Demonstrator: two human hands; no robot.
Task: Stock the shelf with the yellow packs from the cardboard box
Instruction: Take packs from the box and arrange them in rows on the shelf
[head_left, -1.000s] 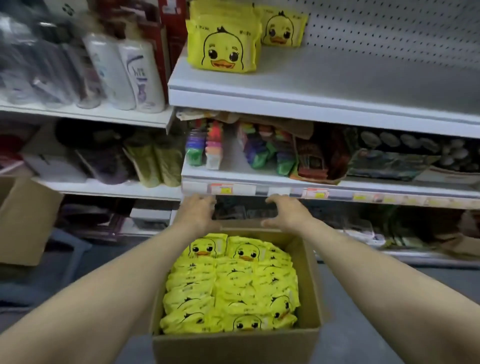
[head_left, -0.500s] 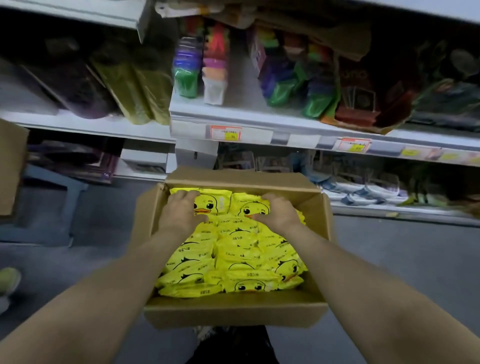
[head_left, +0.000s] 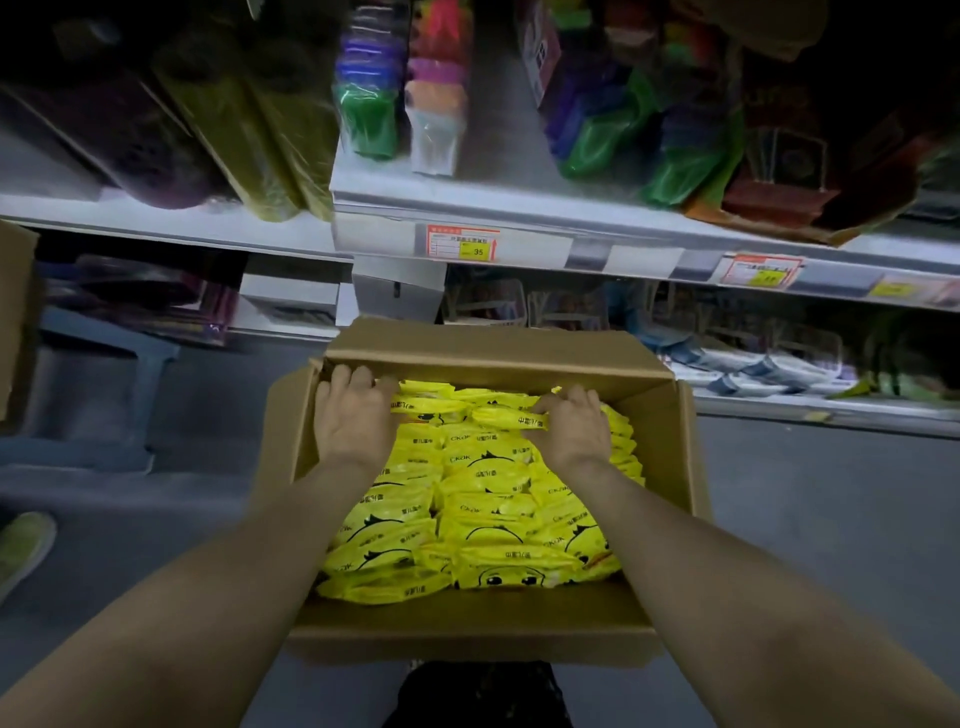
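Cannot see the fingertips of the left hand (head_left: 356, 421) or right hand (head_left: 571, 431), sunk behind the far yellow packs (head_left: 483, 499). Cannot read the price tag (head_left: 462, 242) beyond "35". Cannot identify the blurred goods (head_left: 753, 353) on the bottom shelf.

price label (head_left: 462, 243), red and yellow, marked 35; second price label (head_left: 761, 271) further right, blurred. above them: stacked coloured packs (head_left: 369, 93), purple over green; beside these a pink, orange and white stack (head_left: 435, 104); olive-green wrapped rolls (head_left: 260, 119), leaning; dark purple bundle (head_left: 130, 140) at their left; green and blue bags (head_left: 623, 130). lower right: clear containers (head_left: 800, 348). left edge: brown cardboard piece (head_left: 15, 312); blue-grey stool (head_left: 104, 395); green shoe (head_left: 23, 545) on grey floor (head_left: 805, 519).
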